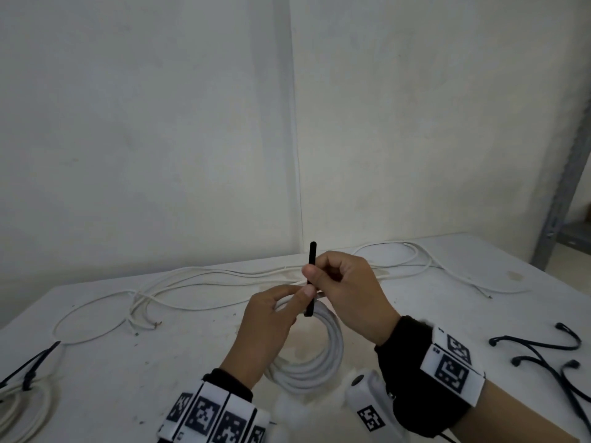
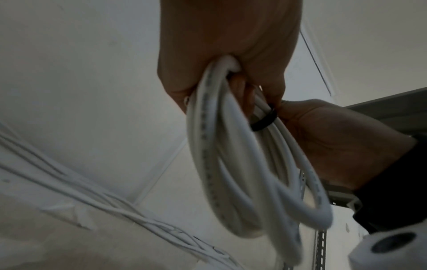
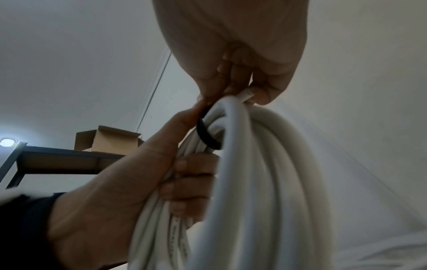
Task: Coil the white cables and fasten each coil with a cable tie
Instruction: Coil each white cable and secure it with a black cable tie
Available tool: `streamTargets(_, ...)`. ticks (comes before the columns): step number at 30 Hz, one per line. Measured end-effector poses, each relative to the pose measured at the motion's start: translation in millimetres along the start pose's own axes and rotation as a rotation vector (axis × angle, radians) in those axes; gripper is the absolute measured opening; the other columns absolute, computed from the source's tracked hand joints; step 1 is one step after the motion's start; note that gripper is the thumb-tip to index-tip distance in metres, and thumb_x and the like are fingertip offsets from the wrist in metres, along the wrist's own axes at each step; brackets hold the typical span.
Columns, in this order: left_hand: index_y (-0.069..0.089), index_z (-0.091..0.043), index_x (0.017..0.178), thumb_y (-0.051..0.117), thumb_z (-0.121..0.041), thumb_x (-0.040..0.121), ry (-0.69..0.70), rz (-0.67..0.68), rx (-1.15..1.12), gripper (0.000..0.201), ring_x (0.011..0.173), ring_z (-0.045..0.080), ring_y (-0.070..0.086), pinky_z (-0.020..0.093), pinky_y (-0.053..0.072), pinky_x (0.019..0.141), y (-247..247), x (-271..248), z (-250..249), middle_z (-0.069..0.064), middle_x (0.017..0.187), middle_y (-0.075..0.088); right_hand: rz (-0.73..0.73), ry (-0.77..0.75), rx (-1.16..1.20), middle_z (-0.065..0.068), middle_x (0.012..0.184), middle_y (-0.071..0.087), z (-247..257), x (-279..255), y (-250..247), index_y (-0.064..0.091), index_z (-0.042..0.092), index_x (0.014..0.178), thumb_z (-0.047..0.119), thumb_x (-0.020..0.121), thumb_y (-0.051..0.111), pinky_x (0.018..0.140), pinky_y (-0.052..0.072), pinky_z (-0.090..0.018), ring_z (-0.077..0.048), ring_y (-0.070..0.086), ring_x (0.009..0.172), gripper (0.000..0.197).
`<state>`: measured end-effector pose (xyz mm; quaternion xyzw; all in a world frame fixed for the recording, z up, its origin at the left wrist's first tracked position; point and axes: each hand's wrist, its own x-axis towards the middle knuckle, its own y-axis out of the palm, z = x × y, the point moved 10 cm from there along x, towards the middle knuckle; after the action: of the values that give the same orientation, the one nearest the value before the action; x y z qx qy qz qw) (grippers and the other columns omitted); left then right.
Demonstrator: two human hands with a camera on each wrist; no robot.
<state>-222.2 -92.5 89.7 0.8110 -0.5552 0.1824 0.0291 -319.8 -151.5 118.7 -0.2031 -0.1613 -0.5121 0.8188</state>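
A white cable coil (image 1: 315, 353) hangs above the table between my hands. My left hand (image 1: 278, 310) grips its top, fingers curled round the strands (image 3: 191, 182). A black cable tie (image 1: 311, 276) loops the coil's top (image 2: 263, 120) (image 3: 208, 135), its tail pointing upward. My right hand (image 1: 329, 276) pinches that tail between thumb and forefinger. Loose white cables (image 1: 198, 282) lie uncoiled across the back of the table.
A tied white coil (image 1: 22, 401) with a black tie lies at the table's left front edge. Several black cable ties (image 1: 550, 356) lie at the right. A metal shelf (image 1: 563, 199) stands behind the table's right corner. Walls close the back.
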Motion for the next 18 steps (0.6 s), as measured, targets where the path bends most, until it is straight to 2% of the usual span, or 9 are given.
streamTargets(3, 0.068, -0.027, 0.071, 0.058, -0.018, 0.088, 0.058, 0.021, 0.055, 0.022, 0.048, -0.009, 0.051, 0.004, 0.035, 0.051, 1.4, -1.6, -9.6, -0.021, 0.049, 0.06, -0.041, -0.001, -0.041, -0.014, 0.061, 0.053, 5.0, 0.9, -2.9, 0.05, 0.015, 0.059, 0.012, 0.087, 0.06, 0.063, 0.05, -0.047, -0.023, 0.048, 0.059, 0.03)
streamTargets(9, 0.068, -0.026, 0.068, 0.057, -0.015, 0.088, 0.068, 0.002, 0.055, 0.026, 0.048, -0.008, 0.052, 0.003, 0.036, 0.051, -1.8, -8.0, -13.5, -0.02, 0.052, 0.063, -0.107, 0.022, -0.058, -0.006, 0.056, 0.049, 6.3, 0.8, -4.2, 0.049, 0.013, 0.06, 0.013, 0.088, 0.059, 0.056, 0.049, -0.039, -0.024, 0.051, 0.055, 0.03)
streamTargets(11, 0.068, -0.027, 0.067, 0.057, -0.016, 0.088, 0.08, 0.007, 0.061, 0.026, 0.048, -0.009, 0.052, 0.003, 0.036, 0.051, -3.0, -7.9, -16.1, -0.02, 0.051, 0.062, -0.109, 0.035, -0.047, -0.003, 0.054, 0.049, 4.2, 1.6, -3.7, 0.05, 0.013, 0.059, 0.013, 0.088, 0.059, 0.054, 0.047, -0.033, -0.015, 0.052, 0.05, 0.03)
streamTargets(14, 0.069, -0.027, 0.068, 0.059, -0.018, 0.087, 0.072, 0.012, 0.075, 0.023, 0.048, -0.008, 0.052, 0.004, 0.036, 0.052, -5.7, -10.2, -13.0, -0.02, 0.05, 0.062, -0.024, 0.078, 0.014, -0.006, 0.056, 0.051, -4.2, 0.8, 3.3, 0.052, 0.011, 0.061, 0.012, 0.089, 0.059, 0.046, 0.043, -0.015, -0.004, 0.049, 0.042, 0.028)
streamTargets(16, 0.069, -0.024, 0.067, 0.06, -0.02, 0.086, 0.052, -0.024, 0.077, 0.022, 0.046, -0.008, 0.051, 0.005, 0.036, 0.051, -11.7, -12.7, -8.3, -0.019, 0.047, 0.059, 0.066, 0.052, -0.01, -0.006, 0.063, 0.055, -9.2, -1.4, 11.9, 0.054, 0.012, 0.068, 0.016, 0.089, 0.057, 0.054, 0.044, -0.016, -0.005, 0.051, 0.053, 0.022)
streamTargets(18, 0.067, -0.019, 0.067, 0.06, -0.021, 0.086, 0.015, -0.12, 0.038, 0.021, 0.041, -0.007, 0.048, 0.005, 0.034, 0.047, -26.4, -12.5, -1.6, -0.018, 0.041, 0.054, 0.168, 0.066, -0.066, -0.004, 0.08, 0.063, -20.5, -8.2, 23.6, 0.057, 0.018, 0.086, 0.035, 0.088, 0.054, 0.073, 0.049, -0.026, -0.009, 0.058, 0.073, 0.017)
